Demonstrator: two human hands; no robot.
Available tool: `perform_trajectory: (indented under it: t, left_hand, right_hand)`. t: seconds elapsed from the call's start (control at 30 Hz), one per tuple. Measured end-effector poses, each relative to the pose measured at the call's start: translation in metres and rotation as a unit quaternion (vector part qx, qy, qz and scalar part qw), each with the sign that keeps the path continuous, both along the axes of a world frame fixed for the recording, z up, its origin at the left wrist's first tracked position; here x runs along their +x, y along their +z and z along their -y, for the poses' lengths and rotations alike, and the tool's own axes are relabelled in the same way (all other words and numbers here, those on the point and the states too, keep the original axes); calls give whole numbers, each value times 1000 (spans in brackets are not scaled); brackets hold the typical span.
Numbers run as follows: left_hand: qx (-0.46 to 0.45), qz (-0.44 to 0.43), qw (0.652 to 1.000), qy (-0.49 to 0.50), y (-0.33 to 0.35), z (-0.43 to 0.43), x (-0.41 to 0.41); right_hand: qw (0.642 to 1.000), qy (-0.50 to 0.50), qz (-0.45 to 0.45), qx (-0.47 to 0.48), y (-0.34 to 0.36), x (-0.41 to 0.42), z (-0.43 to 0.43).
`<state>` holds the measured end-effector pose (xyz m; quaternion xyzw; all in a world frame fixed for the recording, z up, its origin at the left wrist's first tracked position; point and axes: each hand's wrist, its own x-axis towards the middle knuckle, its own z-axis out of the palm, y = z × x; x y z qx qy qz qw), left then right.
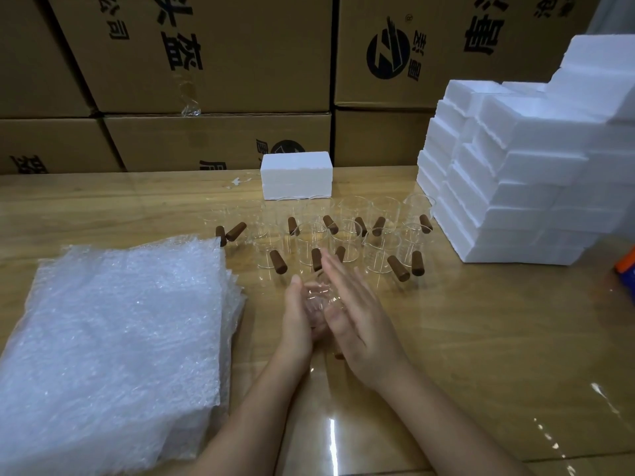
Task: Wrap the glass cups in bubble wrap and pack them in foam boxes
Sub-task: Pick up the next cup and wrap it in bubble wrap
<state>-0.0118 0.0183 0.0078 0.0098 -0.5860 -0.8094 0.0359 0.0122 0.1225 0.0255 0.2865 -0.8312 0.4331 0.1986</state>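
Bubble wrap [117, 331]: thick stack of sheets flat on the tabletop [481, 338], just left of the hands. Probably parked there so the left hand can pull the top sheet without a long reach.

Left hand [297, 317]: cupped, fingers curled under and around one glass cup [318, 298], cradling it above the tabletop.

Right hand [360, 324]: fingers straight and together, palm flat against the other side of the same cup. It presses, doesn't clasp. Looks like a two-sided steadying hold on slippery glass. A brown bit peeks out below this hand, likely the cup's handle, can't confirm.

The held cup is bare, no wrap on it. My read: first step, cup just picked, wrap comes next.

Remaining cups [379, 255]: two loose rows just beyond the hands, upright, brown handles pointing various ways. Near each other, so lifting one out risks clinking its neighbours.

Single foam box [296, 175]: beyond the cups, closed, likely the next to fill.

Foam box stack [515, 187]: beyond and right of the right hand, stepped pile.

Orange item [625, 269]: far right, cut off by the frame edge, can't identify.

Cardboard cartons [213, 53] wall off the back.
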Motion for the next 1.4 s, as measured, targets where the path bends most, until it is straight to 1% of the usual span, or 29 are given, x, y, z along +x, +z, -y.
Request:
perform_trajectory:
  t: [0.13,0.2,0.27,0.5,0.6,0.67,0.77,0.83,0.87,0.93,1.0,1.1,1.17,1.23,1.33,1.4]
  left_hand:
    - [13,32,999,9,-2,2,-1]
    - [40,46,998,30,-2,7,-2]
    - [82,60,994,50,-1,12,-4]
    - [168,86,980,66,-1,18,-8]
    - [153,72,982,85,-1,15,-8]
    - [143,56,986,68,0,12,-6]
    - [91,34,994,55,2,10,-4]
    - [72,6,996,50,2,7,-3]
    - [58,-8,997,43,2,4,-2]
    - [32,-24,999,37,3,-1,0]
    - [16,-7,1000,17,3,-3,1]
    - [-16,14,1000,-12,3,-3,5]
    - [-46,0,999,7,6,-1,6]
    - [-69,-24,997,6,6,0,3]
    - [-72,-6,997,14,5,8,2]
    - [-67,-14,997,27,5,12,2]
  right_hand:
    - [999,-22,25,21,-2,-3,-1]
    - [997,-46,25,53,-5,-5,-3]
    - [996,-55,8,72,-8,-5,-4]
    - [995,-47,-70,51,-8,5,2]
    - [994,-42,-93,26,-7,10,4]
    - [994,-28,-107,18,-6,12,6]
    - [993,-4,-115,4,-4,12,8]
    - [993,9,-114,-6,-5,12,8]
    - [994,14,-103,-17,-5,11,8]
    - [997,19,-53,-60,-5,7,8]
    - [995,3,18,-94,-6,3,6]
    - [988,-19,121,-96,-6,-4,-2]
    - [986,-33,144,-78,-7,-6,-6]
    - [985,-57,146,-66,-8,-6,-7]
    - [981,-73,159,-88,-13,-7,-5]
    - [976,-64,182,-103,-16,-9,-3]
